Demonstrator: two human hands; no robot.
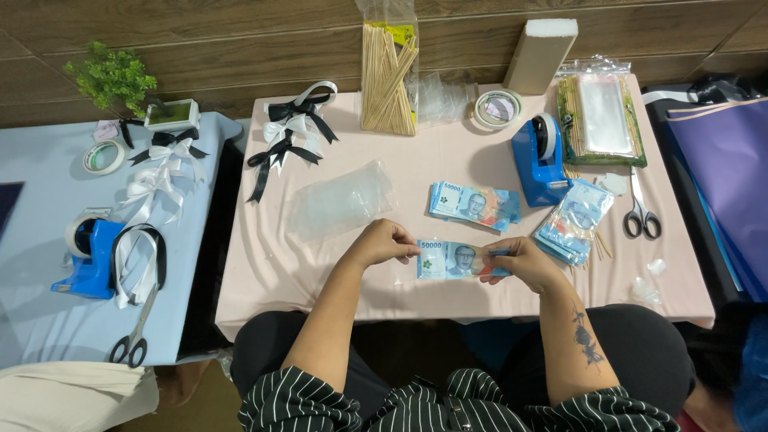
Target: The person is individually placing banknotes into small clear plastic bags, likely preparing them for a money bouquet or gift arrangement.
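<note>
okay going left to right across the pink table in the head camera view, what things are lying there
Black and white ribbon bows → clear plastic bag → left hand → held banknote → right hand → blue tape dispenser → scissors.

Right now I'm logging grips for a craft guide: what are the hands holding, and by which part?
Both hold one blue banknote flat above the pink table: left hand pinches its left short edge, right hand its right end.
</note>
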